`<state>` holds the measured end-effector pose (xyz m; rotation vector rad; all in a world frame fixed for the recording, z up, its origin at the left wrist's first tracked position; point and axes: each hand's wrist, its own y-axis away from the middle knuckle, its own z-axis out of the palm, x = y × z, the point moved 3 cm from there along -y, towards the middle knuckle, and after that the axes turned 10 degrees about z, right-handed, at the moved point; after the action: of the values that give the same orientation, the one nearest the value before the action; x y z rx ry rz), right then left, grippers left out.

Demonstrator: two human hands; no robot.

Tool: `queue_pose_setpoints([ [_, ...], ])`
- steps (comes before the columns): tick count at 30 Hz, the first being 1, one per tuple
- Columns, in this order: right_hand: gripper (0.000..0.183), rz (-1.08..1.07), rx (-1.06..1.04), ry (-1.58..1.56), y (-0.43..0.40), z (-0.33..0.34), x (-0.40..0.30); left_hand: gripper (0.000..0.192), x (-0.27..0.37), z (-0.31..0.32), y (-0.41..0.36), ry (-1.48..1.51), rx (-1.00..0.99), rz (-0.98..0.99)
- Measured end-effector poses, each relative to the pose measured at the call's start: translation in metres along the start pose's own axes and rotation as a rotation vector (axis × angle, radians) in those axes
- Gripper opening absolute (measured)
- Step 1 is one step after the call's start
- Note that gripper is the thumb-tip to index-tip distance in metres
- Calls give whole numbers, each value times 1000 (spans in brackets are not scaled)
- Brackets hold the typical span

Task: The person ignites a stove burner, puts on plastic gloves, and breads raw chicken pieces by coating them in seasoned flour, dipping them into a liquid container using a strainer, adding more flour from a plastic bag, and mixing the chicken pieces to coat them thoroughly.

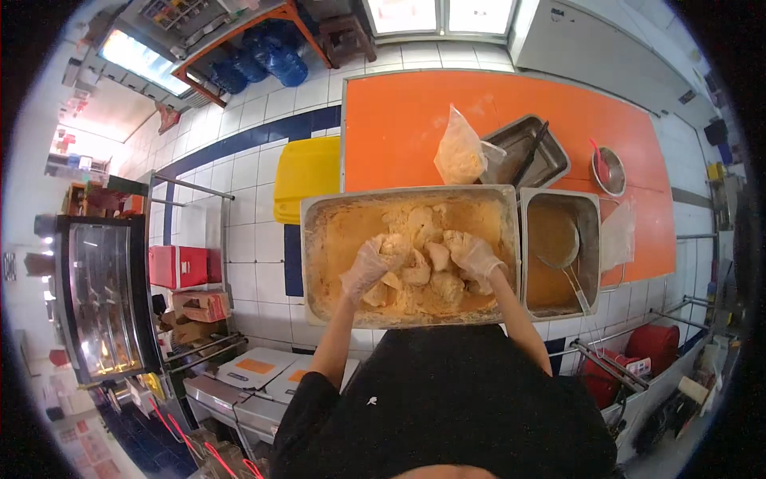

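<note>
A large metal pan [409,191] lies in front of me with orange-yellow breading flour [336,263] in it. Several flour-coated chicken pieces [446,288] are heaped in its middle. My left hand [366,267], in a clear plastic glove, grips a coated piece [394,245] at the left of the heap. On the right side, my right hand [479,256], gloved the same way, has its fingers around another coated piece [455,241]. A paler, less coated piece [438,256] shows between the two hands. Flour and glove partly hide the fingertips.
Right of the pan stands a narrower metal pan [526,302] with flour and a wire-mesh strainer [556,241]. Beyond, an orange table [395,132] bears a bag of flour [459,149], a metal tray [553,158] and a small bowl [611,173]. A yellow bin [306,173] stands left.
</note>
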<state>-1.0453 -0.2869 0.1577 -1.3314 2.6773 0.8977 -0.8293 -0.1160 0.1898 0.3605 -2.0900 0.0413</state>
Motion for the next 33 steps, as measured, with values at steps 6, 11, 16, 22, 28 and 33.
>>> queue_pose_setpoints([
  [6, 48, -223, 361, -427, 4, -51, -18, 45, -55, 2, -48, -469, -37, 19],
  [11, 64, -50, -122, -321, -53, 9, -18, 55, -130, 32, -60, -934, -477, 307],
  [16, 58, -54, -336, -459, -63, 49, 3, 62, -59, 29, -35, -286, -372, -137],
  [22, 49, 69, -510, -699, -66, 24, -16, 66, -60, 34, -51, -17, -201, -122],
  [28, 52, 67, 107, -288, 5, -41, -23, 42, -49, 10, -5, -284, 18, 102],
  [33, 52, 688, -122, -449, -23, 17, 23, 53, -83, 40, -19, -693, -244, 15],
])
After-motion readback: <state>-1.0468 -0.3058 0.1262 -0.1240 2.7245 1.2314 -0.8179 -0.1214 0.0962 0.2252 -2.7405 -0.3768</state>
